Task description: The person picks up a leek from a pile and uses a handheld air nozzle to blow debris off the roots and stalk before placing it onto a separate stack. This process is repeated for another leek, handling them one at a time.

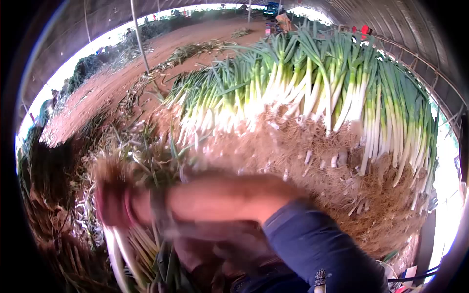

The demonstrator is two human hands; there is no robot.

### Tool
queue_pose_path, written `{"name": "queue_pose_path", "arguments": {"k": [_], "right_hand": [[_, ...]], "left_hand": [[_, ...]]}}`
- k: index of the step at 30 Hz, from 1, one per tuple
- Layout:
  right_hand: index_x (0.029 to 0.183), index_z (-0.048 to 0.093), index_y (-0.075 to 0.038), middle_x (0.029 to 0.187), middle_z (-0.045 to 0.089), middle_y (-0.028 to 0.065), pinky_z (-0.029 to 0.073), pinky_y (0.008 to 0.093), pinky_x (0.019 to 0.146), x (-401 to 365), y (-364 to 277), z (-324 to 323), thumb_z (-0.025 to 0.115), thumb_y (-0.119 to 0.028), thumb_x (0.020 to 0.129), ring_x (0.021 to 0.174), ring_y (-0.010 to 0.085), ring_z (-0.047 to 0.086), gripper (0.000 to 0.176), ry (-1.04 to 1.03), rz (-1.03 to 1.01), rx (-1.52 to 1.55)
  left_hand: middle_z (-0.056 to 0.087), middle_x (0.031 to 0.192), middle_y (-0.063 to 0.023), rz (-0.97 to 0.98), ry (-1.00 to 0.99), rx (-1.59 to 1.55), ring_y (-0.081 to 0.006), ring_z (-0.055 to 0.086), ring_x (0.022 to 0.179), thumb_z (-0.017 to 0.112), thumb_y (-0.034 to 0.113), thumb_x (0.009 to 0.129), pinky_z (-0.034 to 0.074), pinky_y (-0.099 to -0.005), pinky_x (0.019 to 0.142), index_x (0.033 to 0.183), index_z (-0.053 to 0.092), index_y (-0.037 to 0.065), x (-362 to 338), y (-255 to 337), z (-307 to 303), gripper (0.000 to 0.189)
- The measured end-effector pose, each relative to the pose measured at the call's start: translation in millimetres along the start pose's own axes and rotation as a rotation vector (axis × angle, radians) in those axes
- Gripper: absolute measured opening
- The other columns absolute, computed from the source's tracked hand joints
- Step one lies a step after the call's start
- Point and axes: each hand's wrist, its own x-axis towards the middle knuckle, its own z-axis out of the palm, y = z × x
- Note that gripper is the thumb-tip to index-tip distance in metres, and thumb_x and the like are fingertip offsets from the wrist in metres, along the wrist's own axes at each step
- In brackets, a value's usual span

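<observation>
My right arm, in a dark blue sleeve (312,244), reaches across the frame to the left and is smeared by motion. My right hand (113,200) is a reddish blur at the rooty top of a bunch of green onions (128,254). Its white stalks and green leaves hang down to the bottom edge. The hand looks closed around that bunch. Under the forearm lies a dark, blurred shape (210,246) that may be my left hand, but I cannot tell what it holds.
A big stack of green onions (312,93) lies in front, with white stems and soil-caked roots (312,161) facing me. Leaf trimmings (122,146) litter the ground at left. Bare red soil (127,73) stretches back under the tunnel's arched frame, with a support pole (140,44).
</observation>
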Motion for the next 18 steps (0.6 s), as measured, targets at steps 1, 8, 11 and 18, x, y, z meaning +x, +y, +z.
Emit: {"name": "queue_pose_path", "arguments": {"k": [1,8,11,18], "right_hand": [[0.077,0.072,-0.016,0.071,0.069,0.0056,0.062,0.053,0.067,2,82,-50,0.077,-0.03,0.082,0.072,0.0289,0.07,0.016,-0.124,0.158,0.073],[0.111,0.073,-0.004,0.087,0.075,0.008,0.06,0.0355,0.066,-233,357,-201,0.075,-0.03,0.088,0.073,0.0169,0.072,0.035,-0.221,1.298,0.031],[0.119,0.076,0.003,0.111,0.078,0.0216,0.06,0.0371,0.081,-390,389,-198,0.078,-0.041,0.077,0.093,0.0294,0.076,0.061,-0.104,1.713,0.116],[0.113,0.078,0.001,0.105,0.076,0.0097,0.054,0.0406,0.075,-563,378,-217,0.08,-0.052,0.086,0.086,0.0207,0.065,0.059,0.384,2.108,0.516]], "left_hand": [[0.074,0.122,-0.0128,-0.018,-0.026,-0.018,-0.0233,0.067,0.104,0.081,0.021,0.095,0.055,-0.0368,0.094,0.136,0.065,0.0,6,6,6,0.048],[0.074,0.122,-0.0125,-0.081,-0.159,-0.064,-0.023,0.067,0.104,0.081,0.02,0.095,0.055,-0.0365,0.094,0.137,0.065,0.0,33,29,30,0.049],[0.073,0.122,-0.0124,-0.14,-0.211,-0.057,-0.0229,0.067,0.104,0.081,0.02,0.096,0.055,-0.0363,0.093,0.137,0.064,0.0,44,29,29,0.049],[0.073,0.123,-0.0121,-0.296,-0.362,-0.05,-0.0227,0.067,0.105,0.08,0.02,0.096,0.055,-0.0359,0.093,0.138,0.064,0.0,68,17,12,0.05]]}}
